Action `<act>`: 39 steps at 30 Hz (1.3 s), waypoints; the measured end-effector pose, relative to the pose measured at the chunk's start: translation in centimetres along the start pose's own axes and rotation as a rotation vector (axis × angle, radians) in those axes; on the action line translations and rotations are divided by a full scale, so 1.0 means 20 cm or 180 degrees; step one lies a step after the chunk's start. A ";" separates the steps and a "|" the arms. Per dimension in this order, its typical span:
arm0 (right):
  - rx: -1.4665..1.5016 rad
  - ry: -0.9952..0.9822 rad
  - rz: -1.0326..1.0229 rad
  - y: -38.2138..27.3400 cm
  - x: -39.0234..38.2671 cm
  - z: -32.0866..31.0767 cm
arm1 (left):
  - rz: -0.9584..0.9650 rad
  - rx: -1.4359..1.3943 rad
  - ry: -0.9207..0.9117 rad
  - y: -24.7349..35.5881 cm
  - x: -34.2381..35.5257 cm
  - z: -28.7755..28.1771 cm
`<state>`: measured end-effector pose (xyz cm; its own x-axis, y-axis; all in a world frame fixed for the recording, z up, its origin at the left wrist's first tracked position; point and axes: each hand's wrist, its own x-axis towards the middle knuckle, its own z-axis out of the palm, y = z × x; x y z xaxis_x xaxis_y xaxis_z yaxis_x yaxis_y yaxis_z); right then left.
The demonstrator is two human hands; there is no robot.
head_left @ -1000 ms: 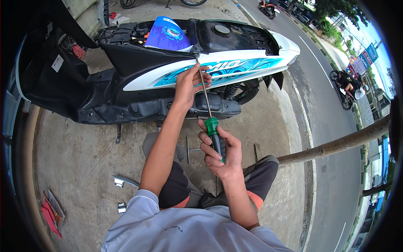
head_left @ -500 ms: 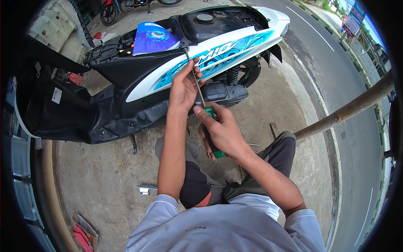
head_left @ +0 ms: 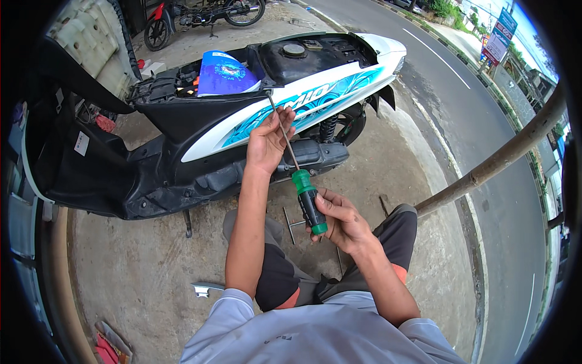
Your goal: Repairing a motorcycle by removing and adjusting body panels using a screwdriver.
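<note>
A long screwdriver (head_left: 310, 206) with a green and black handle slants up toward the white and blue side panel (head_left: 209, 142) of a scooter. Its tip meets the panel's upper edge, just below the open seat area; whether it sits in a screw is too small to tell. My left hand (head_left: 267, 150) steadies the shaft between thumb and fingers, near the panel. Around the rear part of the handle, my right hand (head_left: 347, 223) has its thumb on one side and its fingers behind.
A blue booklet (head_left: 224, 74) lies on the scooter's open frame, beside the black tank area (head_left: 291, 67). On the concrete are a T-handle wrench (head_left: 290, 225) and a small grey part (head_left: 203, 290). A wooden pole (head_left: 485, 173) slants at right. Another motorcycle (head_left: 209, 15) stands behind.
My right hand has loosened from a full wrap and shifted down and right on the handle, uncovering most of it. My left hand stays on the shaft. The view has shifted slightly.
</note>
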<state>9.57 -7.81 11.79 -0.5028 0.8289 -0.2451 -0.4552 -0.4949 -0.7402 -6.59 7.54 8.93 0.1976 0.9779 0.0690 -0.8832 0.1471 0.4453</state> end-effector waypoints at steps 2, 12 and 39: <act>-0.0208 0.0114 -0.0163 -0.03 0.02 0.02 | -0.0265 0.0202 -0.0286 0.02 0.02 -0.07; 0.0761 -0.0611 0.0363 -0.05 -0.01 0.07 | -0.0181 0.0337 -0.0376 0.10 0.04 -0.19; 0.0656 -0.0413 0.0221 0.05 0.02 0.09 | -0.0555 0.0539 -0.0708 0.12 0.03 -0.12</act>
<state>7.63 -8.41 12.11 -0.6223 0.7572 -0.1986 -0.5496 -0.6032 -0.5779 -9.65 8.88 7.94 0.4441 0.8809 0.1637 -0.7485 0.2643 0.6082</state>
